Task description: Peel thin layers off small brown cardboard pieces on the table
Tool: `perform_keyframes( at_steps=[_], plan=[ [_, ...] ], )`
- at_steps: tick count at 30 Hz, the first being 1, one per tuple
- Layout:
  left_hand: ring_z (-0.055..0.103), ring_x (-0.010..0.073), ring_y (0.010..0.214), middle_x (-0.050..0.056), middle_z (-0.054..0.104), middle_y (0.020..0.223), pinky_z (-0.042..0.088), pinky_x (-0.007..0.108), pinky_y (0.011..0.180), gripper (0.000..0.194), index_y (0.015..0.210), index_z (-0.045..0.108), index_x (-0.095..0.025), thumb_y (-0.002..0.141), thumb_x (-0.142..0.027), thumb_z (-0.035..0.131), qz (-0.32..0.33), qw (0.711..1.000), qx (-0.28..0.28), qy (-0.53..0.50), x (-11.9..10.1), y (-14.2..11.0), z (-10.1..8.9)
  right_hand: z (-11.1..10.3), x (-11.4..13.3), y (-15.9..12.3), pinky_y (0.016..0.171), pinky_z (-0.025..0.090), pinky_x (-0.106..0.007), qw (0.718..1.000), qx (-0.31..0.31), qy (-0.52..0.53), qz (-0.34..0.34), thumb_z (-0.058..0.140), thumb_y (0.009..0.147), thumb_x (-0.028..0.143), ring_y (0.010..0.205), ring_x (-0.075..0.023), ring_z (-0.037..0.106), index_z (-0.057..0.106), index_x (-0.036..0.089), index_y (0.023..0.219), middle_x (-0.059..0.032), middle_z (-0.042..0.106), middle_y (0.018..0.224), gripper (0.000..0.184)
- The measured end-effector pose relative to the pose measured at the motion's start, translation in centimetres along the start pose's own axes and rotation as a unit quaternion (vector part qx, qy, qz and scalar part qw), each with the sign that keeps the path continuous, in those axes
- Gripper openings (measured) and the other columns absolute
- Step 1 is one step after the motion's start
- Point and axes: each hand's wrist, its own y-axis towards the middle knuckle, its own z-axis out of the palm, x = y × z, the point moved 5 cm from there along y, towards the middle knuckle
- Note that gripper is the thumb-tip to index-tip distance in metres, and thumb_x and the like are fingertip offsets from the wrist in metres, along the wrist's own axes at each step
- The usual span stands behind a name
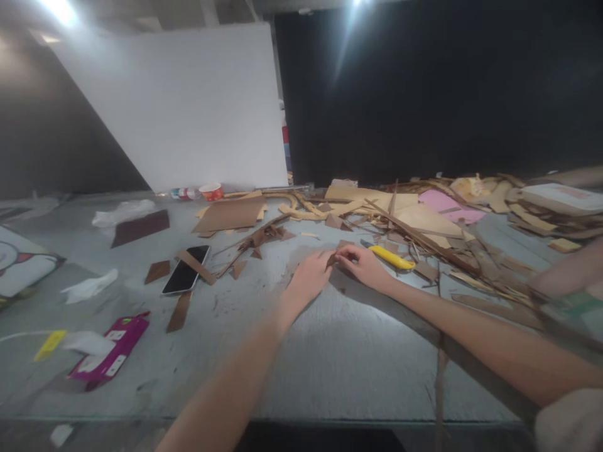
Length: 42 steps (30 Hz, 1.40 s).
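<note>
Both my hands meet near the middle of the grey table [301, 351]. My left hand [308, 277] and my right hand [362, 263] pinch a small brown cardboard scrap [332, 258] between their fingertips, fingers closed on it. A yellow utility knife [392, 257] lies just right of my right hand. A black phone [186, 270] lies to the left with a cardboard strip [196, 266] across it.
A heap of cardboard offcuts [424, 216] covers the back right. A flat cardboard sheet [230, 213], a red cup [211, 191] and a white board [183, 107] stand behind. A magenta box [109, 348] and tissue [89, 287] lie left. Another person's arm [565, 273] reaches in at right.
</note>
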Motion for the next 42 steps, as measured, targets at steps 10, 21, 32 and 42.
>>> perform_keyframes(
  at_steps=[10, 21, 32, 42],
  plan=[
    [0.069, 0.0308, 0.126, 0.015, 0.071, 0.135, 0.056, 0.045, 0.107, 0.048, 0.162, 0.050, -0.021, 0.116, -0.030, 0.041, -0.053, 0.998, -0.012, 0.022, 0.2, 0.2, -1.0, -1.2, -0.1, 0.0, 0.079, 0.052, -0.033, 0.997, -0.074, 0.031, 0.016, 0.055, 0.108, 0.051, 0.081, -0.0216, 0.064, 0.073, 0.022, 0.095, -0.0035, 0.075, 0.089, 0.037],
    [0.073, 0.0239, 0.112, 0.008, 0.077, 0.123, 0.056, 0.038, 0.101, 0.039, 0.148, 0.060, -0.027, 0.116, -0.029, 0.038, -0.049, 0.994, -0.025, -0.096, -0.9, -0.3, -2.1, -1.0, 0.8, -0.4, 0.074, 0.053, -0.033, 0.996, -0.075, 0.045, -0.034, 0.061, 0.107, 0.051, 0.081, -0.0211, 0.064, 0.074, 0.023, 0.109, -0.0056, 0.074, 0.097, 0.031],
    [0.072, 0.0225, 0.114, 0.007, 0.075, 0.131, 0.056, 0.036, 0.100, 0.034, 0.143, 0.061, -0.029, 0.117, -0.028, 0.039, -0.010, 0.995, -0.015, -0.093, -1.3, -0.6, -2.0, -0.9, 0.9, -0.3, 0.078, 0.051, -0.035, 0.996, -0.046, 0.045, -0.056, 0.062, 0.108, 0.051, 0.085, -0.0225, 0.065, 0.077, 0.025, 0.099, -0.0061, 0.073, 0.095, 0.031],
    [0.073, 0.0203, 0.114, 0.007, 0.074, 0.131, 0.056, 0.035, 0.101, 0.031, 0.141, 0.061, -0.027, 0.117, -0.028, 0.042, 0.004, 0.990, -0.053, -0.128, -1.0, -0.5, -1.5, -0.8, 1.0, -0.7, 0.073, 0.053, -0.035, 0.986, -0.147, 0.075, 0.017, 0.071, 0.100, 0.059, 0.079, -0.0213, 0.066, 0.076, 0.022, 0.095, -0.0056, 0.076, 0.090, 0.037]
  ],
)
